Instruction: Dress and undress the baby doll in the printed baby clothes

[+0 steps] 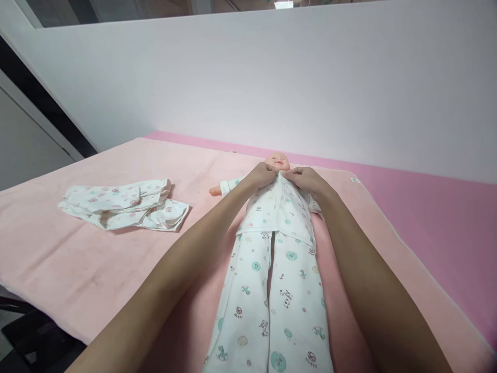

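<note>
A baby doll (278, 159) lies on its back, head away from me, dressed in a white printed jacket (267, 207) and matching trousers (298, 300). At the doll's neck, my left hand (264, 174) pinches the left side of the jacket's collar. Opposite it, my right hand (306, 178) pinches the collar's right side, fingers closed on the cloth. The jacket's front edges meet down the middle of the chest. One doll hand (215, 191) sticks out of the left sleeve; my right forearm partly covers the other sleeve (314, 204).
Folded white baby clothes (124, 204) with a pink print lie to the left. Beneath everything is a pale pink blanket (186, 171) over a brighter pink surface (435, 223). A white wall (272, 77) rises behind. A dark object (37, 331) stands below the near left edge.
</note>
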Tool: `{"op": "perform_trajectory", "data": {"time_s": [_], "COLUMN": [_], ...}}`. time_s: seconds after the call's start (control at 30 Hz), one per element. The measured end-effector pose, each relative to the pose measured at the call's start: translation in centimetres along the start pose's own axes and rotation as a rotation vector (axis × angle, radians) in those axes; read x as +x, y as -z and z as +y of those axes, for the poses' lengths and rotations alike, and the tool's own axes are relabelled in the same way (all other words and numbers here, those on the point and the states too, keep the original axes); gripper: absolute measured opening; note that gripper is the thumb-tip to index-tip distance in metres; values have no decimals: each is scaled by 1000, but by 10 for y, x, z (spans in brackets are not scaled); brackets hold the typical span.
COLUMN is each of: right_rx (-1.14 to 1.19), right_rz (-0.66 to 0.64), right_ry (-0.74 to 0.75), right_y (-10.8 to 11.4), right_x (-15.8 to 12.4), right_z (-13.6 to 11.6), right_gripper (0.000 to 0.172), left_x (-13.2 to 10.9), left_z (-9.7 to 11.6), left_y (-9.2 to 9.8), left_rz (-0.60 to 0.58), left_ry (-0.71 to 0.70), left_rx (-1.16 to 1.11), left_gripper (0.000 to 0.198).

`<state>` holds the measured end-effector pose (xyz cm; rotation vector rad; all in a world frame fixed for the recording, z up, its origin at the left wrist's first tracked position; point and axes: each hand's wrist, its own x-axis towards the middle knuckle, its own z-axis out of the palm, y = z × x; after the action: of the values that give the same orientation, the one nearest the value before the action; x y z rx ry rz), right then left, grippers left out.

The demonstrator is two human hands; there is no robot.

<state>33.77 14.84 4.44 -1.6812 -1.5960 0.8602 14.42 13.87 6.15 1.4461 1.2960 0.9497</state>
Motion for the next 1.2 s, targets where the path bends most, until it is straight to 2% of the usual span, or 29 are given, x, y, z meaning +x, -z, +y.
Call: {"op": "perform_trajectory", "data": {"time_s": [0.13, 0.5, 0.73, 0.87, 1.03, 1.2], "right_rx": [10, 88, 50, 12, -118, -202], "right_rz": [19, 129, 56, 52, 75, -54], "right_ry": [-24, -32, 12, 11, 17, 57], "right_y": [-1, -15, -8, -3, 5, 8], "right_x": [1, -4, -15, -19, -43, -65], "right_z": [0, -11, -21, -28, -30, -31], "right_gripper": [34, 22, 18, 24, 34, 30], "left_x": [4, 7, 8, 7, -8, -30], "left_z": [-3, -4, -5, -5, -4, -6], "left_y": [0, -3, -6, -7, 6, 18], "left_rz": [-23, -24, -7, -9, -62, -115], "left_ry": [-62, -166, -157, -169, -178, -145], "left_rx": [109, 185, 149, 120, 156, 222], "left_gripper": [17, 24, 26, 28, 30, 30]}}
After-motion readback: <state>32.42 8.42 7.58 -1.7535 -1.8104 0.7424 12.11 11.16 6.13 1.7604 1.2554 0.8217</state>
